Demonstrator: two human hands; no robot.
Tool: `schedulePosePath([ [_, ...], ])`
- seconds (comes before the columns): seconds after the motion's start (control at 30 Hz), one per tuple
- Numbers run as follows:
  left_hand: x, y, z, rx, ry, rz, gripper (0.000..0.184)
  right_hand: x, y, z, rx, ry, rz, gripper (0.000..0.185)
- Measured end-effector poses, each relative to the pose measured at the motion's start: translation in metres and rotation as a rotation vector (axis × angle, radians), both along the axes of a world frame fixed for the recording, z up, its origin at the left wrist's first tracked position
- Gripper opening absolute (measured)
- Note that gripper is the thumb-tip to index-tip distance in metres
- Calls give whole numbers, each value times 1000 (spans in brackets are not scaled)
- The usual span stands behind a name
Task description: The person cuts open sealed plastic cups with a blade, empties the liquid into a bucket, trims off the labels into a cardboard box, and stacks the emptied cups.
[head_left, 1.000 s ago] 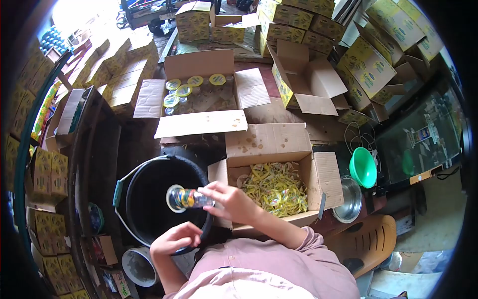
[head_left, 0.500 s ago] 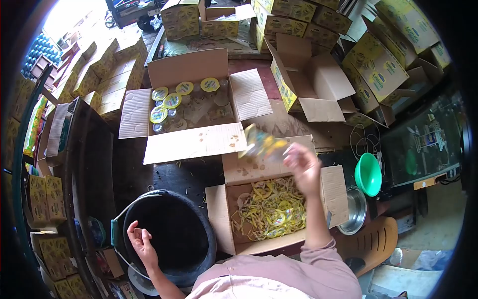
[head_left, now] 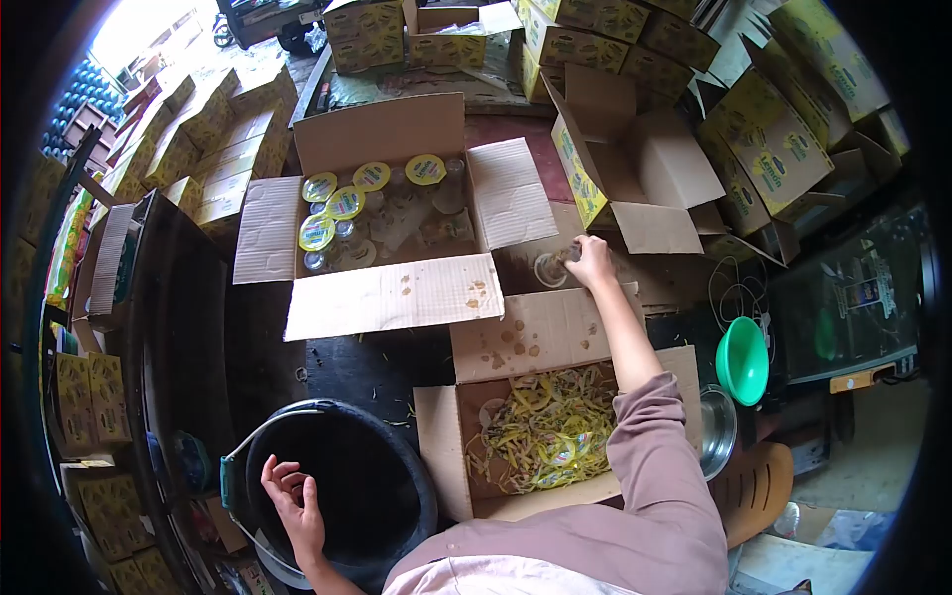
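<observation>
My right hand (head_left: 593, 264) reaches forward, closed on a clear plastic cup (head_left: 550, 270) between the open boxes. The cup appears tipped, its round end facing left. My left hand (head_left: 296, 504) hovers over the black bucket (head_left: 424, 476), fingers loosely curled and apart, nothing in them. Under my right forearm, an open cardboard box (head_left: 438, 436) contains a heap of yellow plastic strips (head_left: 535, 426) and some crumpled lid pieces. Farther off, another open carton (head_left: 382, 293) holds several cups, some with yellow printed lids (head_left: 346, 202) and others clear.
An empty-looking open carton (head_left: 654, 228) stands beyond my right hand. At right are a green bowl (head_left: 742, 362), a metal bowl (head_left: 716, 431) and a wooden chair back (head_left: 759, 491). Stacked yellow cartons (head_left: 223, 149) line the left, with more cartons (head_left: 769, 149) at back right.
My right hand has moved forward from above the strip-filled box to between the cartons. The blurred yellow item beside it no longer shows; a clear cup does. My left hand has shifted slightly, fingers turned.
</observation>
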State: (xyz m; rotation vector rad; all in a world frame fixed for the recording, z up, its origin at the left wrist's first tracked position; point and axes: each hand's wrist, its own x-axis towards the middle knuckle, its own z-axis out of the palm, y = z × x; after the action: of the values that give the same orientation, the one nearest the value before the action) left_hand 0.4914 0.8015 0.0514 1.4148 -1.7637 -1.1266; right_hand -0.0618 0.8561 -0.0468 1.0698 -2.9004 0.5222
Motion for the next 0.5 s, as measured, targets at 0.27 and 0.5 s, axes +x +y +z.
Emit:
schedulePosePath([
  [0.27, 1, 1, 1, 37, -42, -18, 56, 0, -1, 8, 174, 35, -5, 50],
  [0.5, -7, 2, 17, 14, -149, -102, 51, 27, -42, 79, -329, 223, 146, 31],
])
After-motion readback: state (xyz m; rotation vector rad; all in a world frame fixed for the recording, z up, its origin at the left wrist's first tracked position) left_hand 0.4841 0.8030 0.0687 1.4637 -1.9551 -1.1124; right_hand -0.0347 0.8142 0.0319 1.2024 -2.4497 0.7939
